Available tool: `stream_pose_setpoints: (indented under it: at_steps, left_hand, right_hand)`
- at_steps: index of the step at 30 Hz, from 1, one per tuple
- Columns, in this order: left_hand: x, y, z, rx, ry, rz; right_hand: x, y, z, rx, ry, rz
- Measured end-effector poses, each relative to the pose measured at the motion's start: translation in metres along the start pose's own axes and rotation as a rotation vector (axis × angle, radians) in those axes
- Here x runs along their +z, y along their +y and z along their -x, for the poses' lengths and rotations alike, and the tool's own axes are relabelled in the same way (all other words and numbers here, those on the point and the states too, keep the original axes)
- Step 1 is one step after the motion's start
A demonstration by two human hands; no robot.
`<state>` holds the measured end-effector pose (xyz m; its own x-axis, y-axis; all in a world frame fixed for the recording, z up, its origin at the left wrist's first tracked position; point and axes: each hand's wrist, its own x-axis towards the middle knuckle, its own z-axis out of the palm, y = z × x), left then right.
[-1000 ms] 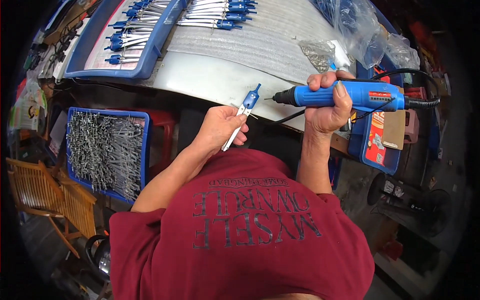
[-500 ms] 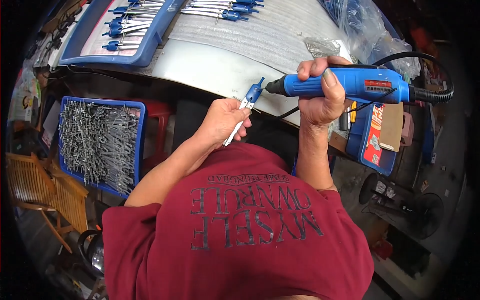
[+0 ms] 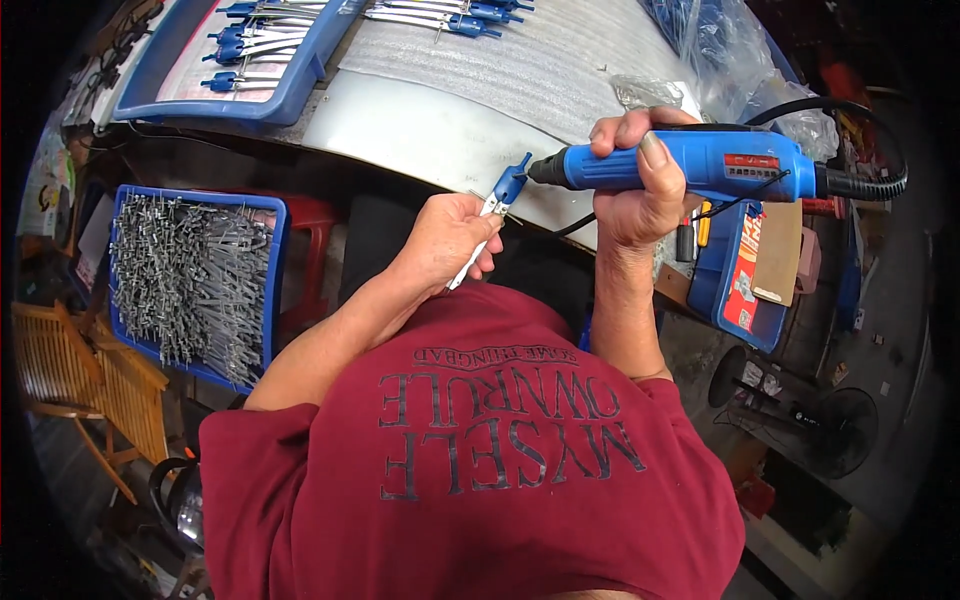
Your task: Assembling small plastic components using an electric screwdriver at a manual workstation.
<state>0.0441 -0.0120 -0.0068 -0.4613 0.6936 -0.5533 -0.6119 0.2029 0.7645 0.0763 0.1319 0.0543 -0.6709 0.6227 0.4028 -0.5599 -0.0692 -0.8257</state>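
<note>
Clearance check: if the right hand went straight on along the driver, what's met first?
Likely the blue-and-white part in the left hand; depth leaves unclear whether the driver touches it.

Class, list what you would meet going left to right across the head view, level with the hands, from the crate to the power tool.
Blue crate of metal parts → red plastic seat → blue-and-white compass-shaped piece in the left hand → blue electric screwdriver in the right hand.
</note>
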Motion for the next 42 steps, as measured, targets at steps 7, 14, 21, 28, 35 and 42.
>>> stream_pose_setpoints:
  at_steps: [7,14,21,28,35,42]
  left_hand:
    - [0.001,0.0,0.0,0.0,0.006,0.004]
    - [0.0,0.0,-0.001,0.002,0.005,-0.012]
    - [0.0,-0.003,-0.001,0.013,-0.001,0.032]
    - [0.003,-0.001,0.001,0.011,0.03,0.089]
    - [0.0,0.002,-0.001,0.037,0.023,0.105]
    - [-0.006,0.008,0.009,0.005,0.014,-0.017]
  right_hand:
    - [0.002,0.0,-0.001,0.009,-0.001,0.004]
    - [0.023,-0.007,-0.002,0.015,-0.029,0.113]
    - [0.022,0.008,-0.005,-0.016,-0.142,0.363]
    - [0.027,0.015,-0.014,-0.182,-0.465,0.737]
    - [0.021,0.018,-0.014,-0.045,-0.323,0.619]
    - [0.021,-0.009,-0.005,0.049,-0.003,0.12]
